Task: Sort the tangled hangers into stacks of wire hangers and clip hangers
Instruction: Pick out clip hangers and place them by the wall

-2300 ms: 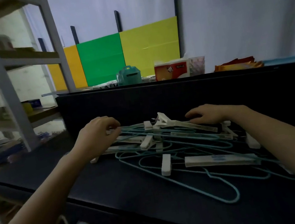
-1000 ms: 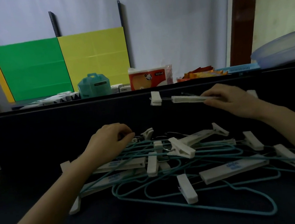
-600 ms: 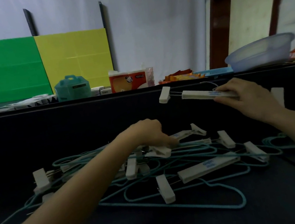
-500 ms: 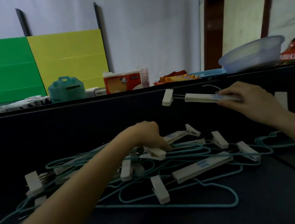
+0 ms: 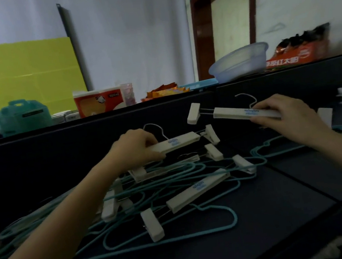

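Ctr frame: tangled pile point(image 5: 198, 189) of teal wire hangers w/ white clip hangers mixed in, lying flat on the dark top. Two more are held above it: nearer clip hanger point(image 5: 176, 142) gripped by left hand point(image 5: 135, 149) mid-frame, bar tilted up to the rt; farther clip hanger point(image 5: 244, 113) pinched by right hand point(image 5: 289, 117) upper rt, one clip sticking out left. Lone wire hanger point(image 5: 265, 144), teal, lies flat at rt, just beside the pile.

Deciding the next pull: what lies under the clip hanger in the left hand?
Another white clip hanger and tangled teal wire hangers; the left hand hides what lies beneath its left end.
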Demonstrator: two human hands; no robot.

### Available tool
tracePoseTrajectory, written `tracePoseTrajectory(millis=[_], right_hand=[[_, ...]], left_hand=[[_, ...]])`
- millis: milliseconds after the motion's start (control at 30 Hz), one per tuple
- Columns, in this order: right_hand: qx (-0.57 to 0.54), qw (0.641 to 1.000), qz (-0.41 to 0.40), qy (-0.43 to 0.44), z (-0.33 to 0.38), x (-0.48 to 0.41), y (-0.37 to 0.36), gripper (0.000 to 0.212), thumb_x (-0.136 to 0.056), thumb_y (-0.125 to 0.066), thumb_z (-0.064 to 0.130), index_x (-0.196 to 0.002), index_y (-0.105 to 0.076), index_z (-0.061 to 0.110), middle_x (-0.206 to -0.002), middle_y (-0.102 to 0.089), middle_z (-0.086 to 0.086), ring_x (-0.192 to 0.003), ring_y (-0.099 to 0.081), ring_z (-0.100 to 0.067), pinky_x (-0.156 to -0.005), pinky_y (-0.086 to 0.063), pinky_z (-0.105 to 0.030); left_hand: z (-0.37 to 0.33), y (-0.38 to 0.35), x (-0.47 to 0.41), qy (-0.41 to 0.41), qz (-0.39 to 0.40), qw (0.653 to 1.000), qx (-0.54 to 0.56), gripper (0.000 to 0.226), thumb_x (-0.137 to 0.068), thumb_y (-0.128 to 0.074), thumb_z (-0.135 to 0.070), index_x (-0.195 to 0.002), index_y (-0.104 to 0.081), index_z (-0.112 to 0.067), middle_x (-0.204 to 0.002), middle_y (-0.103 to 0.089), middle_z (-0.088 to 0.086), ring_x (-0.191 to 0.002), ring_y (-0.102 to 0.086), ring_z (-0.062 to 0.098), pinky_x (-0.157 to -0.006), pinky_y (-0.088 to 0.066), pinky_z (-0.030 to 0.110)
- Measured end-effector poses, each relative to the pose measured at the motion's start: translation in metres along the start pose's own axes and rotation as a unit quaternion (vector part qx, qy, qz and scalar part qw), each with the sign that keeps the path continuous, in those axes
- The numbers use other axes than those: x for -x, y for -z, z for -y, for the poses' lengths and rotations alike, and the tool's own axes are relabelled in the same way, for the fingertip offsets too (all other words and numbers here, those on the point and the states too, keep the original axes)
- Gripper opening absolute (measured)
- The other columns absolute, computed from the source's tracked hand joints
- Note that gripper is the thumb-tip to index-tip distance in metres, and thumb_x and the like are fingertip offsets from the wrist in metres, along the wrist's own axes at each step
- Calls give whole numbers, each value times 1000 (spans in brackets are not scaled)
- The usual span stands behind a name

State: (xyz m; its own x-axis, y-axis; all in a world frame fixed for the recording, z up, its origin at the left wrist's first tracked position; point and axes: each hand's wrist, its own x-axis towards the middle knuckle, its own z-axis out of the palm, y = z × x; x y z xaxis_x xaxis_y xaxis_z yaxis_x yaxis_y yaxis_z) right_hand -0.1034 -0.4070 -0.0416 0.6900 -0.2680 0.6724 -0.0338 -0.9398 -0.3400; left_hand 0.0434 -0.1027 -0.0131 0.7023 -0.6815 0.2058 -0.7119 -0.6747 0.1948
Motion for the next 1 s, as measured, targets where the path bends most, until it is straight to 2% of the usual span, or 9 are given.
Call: tracePoseTrajectory(millis=[167, 267, 433, 567, 800, 1000], right_hand=[[18, 999, -29, -27, -47, 22, 39, 31, -81, -64, 40, -107, -65, 23, -98, -56, 8, -89, -55, -16, -74, -48, -42], [35, 997, -45, -43, -84, 32, 68, 30, -80, -64, 41, -106, -65, 25, -96, -56, 9, -84, -50, -8, -67, -42, -35], [63, 995, -40, -65, -148, 44, 122, 33, -79, -61, 46, -106, -65, 27, -93, -57, 8, -84, -54, -14, -67, -44, -37], [81, 993, -44, -77, -204, 62, 161, 33, -78, -63, 43, -105, -67, 24, -104, -64, 1, -94, -59, -20, -78, -50, -44], [101, 989, -23, -109, -298, 85, 221, 26, -80, -65, 35, -103, -67, 22, -97, -60, 5, -94, -57, -19, -76, -46, -38], [125, 981, -43, -145, -368, 91, 255, 28, -81, -67, 31, -106, -67, 17, -105, -63, -4, -95, -57, -21, -73, -40, -32]], left_hand=[[-42, 4, -18, -27, -60, 998, 6, 39, -77, -67, -43, -109, -66, -21, -99, -66, -1, -88, -61, 17, -84, -52, 42], [-82, -2, -35, -54, -76, 995, 37, 38, -76, -68, -43, -106, -67, -21, -97, -65, -1, -89, -60, 18, -84, -51, 43], [-167, -31, -69, -89, -54, 993, 54, 38, -77, -68, -42, -108, -66, -19, -98, -67, 2, -89, -61, 19, -85, -51, 43], [-240, -62, -97, -110, -48, 991, 57, 39, -77, -67, -43, -109, -66, -21, -102, -67, 2, -92, -61, 20, -87, -51, 43], [-352, -119, -144, -143, -29, 987, 66, 40, -79, -65, -45, -111, -64, -21, -104, -66, 0, -90, -61, 16, -83, -53, 38], [-428, -155, -197, -182, 4, 982, 52, 37, -80, -64, -45, -108, -64, -20, -103, -67, 1, -89, -61, 18, -81, -54, 39]])
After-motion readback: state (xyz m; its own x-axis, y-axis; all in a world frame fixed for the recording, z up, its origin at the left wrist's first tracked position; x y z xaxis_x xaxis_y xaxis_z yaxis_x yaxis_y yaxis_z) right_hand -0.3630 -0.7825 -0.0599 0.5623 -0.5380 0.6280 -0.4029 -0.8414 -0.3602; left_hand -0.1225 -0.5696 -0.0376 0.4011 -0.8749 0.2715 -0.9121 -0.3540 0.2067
